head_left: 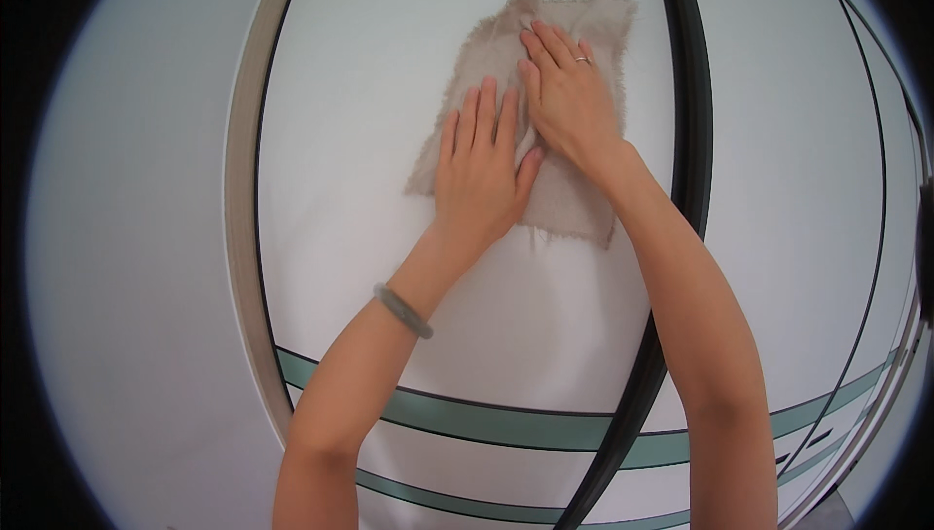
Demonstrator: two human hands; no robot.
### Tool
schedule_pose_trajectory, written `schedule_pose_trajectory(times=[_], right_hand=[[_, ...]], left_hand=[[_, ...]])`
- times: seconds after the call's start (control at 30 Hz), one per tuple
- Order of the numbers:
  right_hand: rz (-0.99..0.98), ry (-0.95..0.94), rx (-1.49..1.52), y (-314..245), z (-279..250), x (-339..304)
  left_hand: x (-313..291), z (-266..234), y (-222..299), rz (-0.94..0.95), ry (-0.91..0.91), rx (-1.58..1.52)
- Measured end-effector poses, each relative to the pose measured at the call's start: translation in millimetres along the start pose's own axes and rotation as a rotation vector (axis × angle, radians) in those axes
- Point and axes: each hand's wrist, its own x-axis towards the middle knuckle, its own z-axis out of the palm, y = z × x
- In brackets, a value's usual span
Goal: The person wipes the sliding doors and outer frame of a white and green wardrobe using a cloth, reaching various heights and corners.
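A beige cloth (574,184) with frayed edges lies spread against a white panel (360,92), one corner twisted up at the top. Flat on the cloth's left half rests my left hand (479,165), fingers stretched out and slightly apart, with a grey-green bangle (403,311) around the wrist. Higher and to the right, my right hand (572,97) also presses flat on the cloth, wearing a ring (584,61). Its fingers are extended and point up and to the left. Between the two hands the fabric bunches into small folds. Neither hand grips the cloth.
A black vertical strip (693,111) borders the panel on the right, and a wood-toned frame (248,141) borders it on the left. Green bands (506,425) cross the lower part. More white panels (793,141) stand at the right; a pale wall (126,219) is at the left.
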Motion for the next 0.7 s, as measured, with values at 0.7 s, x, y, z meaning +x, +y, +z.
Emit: schedule_pose_trajectory(times=[0.7], right_hand=[[-0.079,-0.082,-0.036,-50.2,31.5,-28.6]], left_hand=[[-66.7,-23.5,-28.5,-0.064,-0.178,0.008]])
